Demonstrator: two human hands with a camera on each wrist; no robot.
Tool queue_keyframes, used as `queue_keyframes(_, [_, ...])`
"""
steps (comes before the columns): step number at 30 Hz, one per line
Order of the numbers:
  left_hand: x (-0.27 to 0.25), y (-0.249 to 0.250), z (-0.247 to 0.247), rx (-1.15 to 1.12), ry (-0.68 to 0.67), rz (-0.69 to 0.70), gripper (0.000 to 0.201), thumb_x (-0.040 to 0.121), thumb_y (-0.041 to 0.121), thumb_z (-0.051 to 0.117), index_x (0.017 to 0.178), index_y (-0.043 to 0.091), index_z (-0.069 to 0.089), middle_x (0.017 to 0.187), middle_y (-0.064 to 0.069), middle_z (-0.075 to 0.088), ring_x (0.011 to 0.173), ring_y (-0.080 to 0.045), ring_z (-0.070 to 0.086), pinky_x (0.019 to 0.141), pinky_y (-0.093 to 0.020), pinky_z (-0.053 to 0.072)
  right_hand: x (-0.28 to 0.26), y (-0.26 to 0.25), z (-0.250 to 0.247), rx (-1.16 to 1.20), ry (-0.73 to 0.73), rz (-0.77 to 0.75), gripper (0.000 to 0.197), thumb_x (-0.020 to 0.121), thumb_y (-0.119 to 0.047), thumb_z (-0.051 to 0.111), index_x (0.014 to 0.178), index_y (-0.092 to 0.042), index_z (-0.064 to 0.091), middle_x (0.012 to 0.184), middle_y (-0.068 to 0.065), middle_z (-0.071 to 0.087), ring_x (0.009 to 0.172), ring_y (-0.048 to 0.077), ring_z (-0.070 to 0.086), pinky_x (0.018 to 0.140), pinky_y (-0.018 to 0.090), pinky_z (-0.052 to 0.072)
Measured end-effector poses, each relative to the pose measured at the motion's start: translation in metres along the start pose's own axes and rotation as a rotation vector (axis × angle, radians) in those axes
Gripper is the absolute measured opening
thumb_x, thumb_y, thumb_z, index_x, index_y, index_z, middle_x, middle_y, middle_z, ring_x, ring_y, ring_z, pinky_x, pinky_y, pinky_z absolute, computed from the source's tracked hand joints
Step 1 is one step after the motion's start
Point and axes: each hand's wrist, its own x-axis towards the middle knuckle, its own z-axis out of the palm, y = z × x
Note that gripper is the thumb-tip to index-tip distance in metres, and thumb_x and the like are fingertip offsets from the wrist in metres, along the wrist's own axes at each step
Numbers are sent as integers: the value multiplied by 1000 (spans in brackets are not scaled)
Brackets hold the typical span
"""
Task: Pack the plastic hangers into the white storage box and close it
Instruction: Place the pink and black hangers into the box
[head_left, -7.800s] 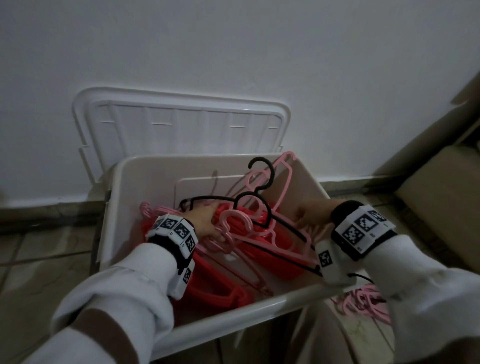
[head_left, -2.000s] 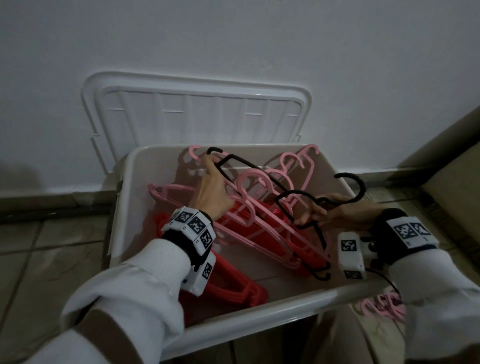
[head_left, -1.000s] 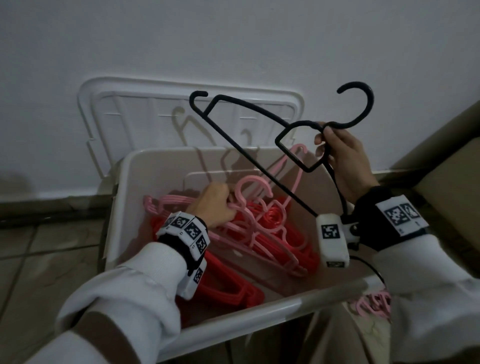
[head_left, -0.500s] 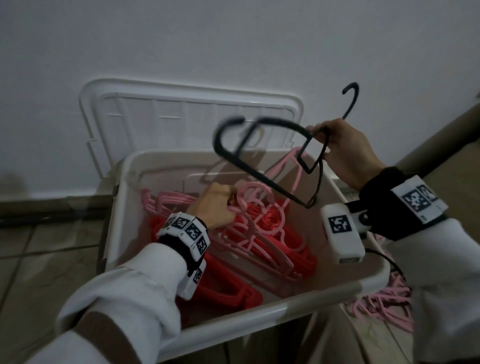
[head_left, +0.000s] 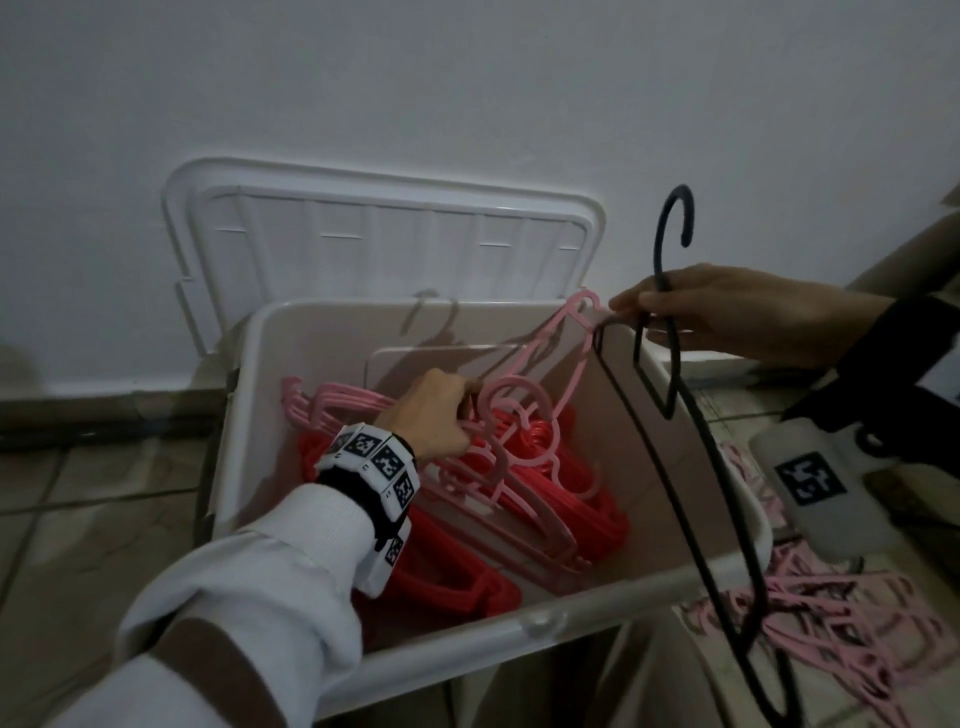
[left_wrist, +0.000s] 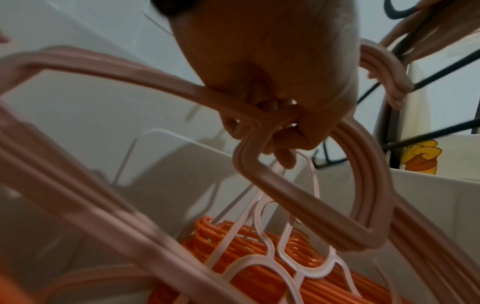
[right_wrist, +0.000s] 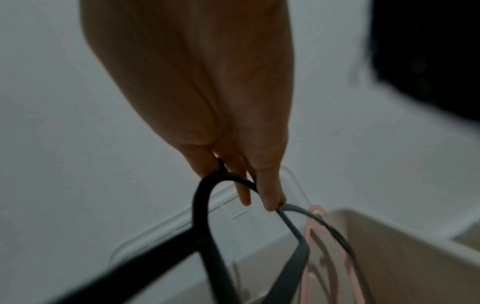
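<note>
Two hands busy, our left hand gripping pink hangers inside the white storage box, red hangers beneath it, our right hand pinching a black hanger over the box's right rim, lid propped beyond, more pink hangers on the floor below our right wrist.

The white storage box stands open, its lid upright behind, red hangers under pink hangers gripped in the left hand's fingers — 1 black hanger dangles from the right hand's fingers.
</note>
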Motion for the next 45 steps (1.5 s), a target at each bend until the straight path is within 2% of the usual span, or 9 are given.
queue_keyframes(6, [-1,-3,1,-35,6,31,25,75,10,69,95,24,69,76,6,68,69,-10,63,72,-31,56,-19,-6,-3,-92,-67,-1,32,98,-19,38,104,-1,63,113,8,66,100,13,59,92,20,46])
queue_keyframes(10, [0,-5,3,-61,21,47,22,76,9,69,93,23,68,76,8,67,69,-7,62,66,-22,50,-19,-16,-3,-177,-37,-94,28,99,-23,37,114,-20,60,118,-8,64,106,2,61,99,24,45])
queue_keyframes(16, [5,-9,6,-53,102,101,11,74,11,69,80,16,62,72,4,65,64,-9,61,56,-22,47,-21,-29,-3,-167,25,-266,25,94,-23,45,113,-33,59,111,-7,65,100,5,65,86,20,53])
queue_keyframes(21, [9,-10,6,-38,248,204,18,71,16,69,70,17,51,64,10,54,58,-9,50,53,-17,32,-3,-26,7,-29,170,-271,26,97,-13,45,118,-13,59,96,-1,70,87,7,67,83,23,52])
queue_keyframes(28, [4,-2,4,-97,513,284,21,71,16,64,75,14,43,70,2,46,58,-16,42,51,-20,33,30,-1,55,58,84,-254,25,98,-9,42,118,-7,57,95,-1,67,76,2,65,66,12,47])
queue_keyframes(35, [3,-1,1,5,643,186,47,63,37,54,101,9,51,99,-2,47,90,-15,44,80,-23,35,55,19,90,111,13,-150,26,95,-6,48,117,1,60,103,6,65,83,4,62,74,12,52])
queue_keyframes(40, [2,0,-2,123,368,113,36,72,28,64,103,11,63,105,-3,56,100,-19,50,88,-30,37,56,33,99,186,-179,13,18,97,-10,43,98,-7,60,83,-4,63,68,2,59,63,12,49])
queue_keyframes(42, [0,3,-1,24,209,66,8,80,17,60,86,14,63,87,-3,62,81,-19,58,78,-29,47,58,39,98,210,-203,60,20,97,-9,43,89,-2,60,76,1,62,68,10,56,65,19,47])
queue_keyframes(45, [0,1,2,90,67,-13,7,84,13,56,80,18,55,83,-9,66,74,-26,62,65,-27,43,66,51,99,178,-198,58,20,94,-2,45,106,7,57,93,11,61,79,17,56,68,21,48])
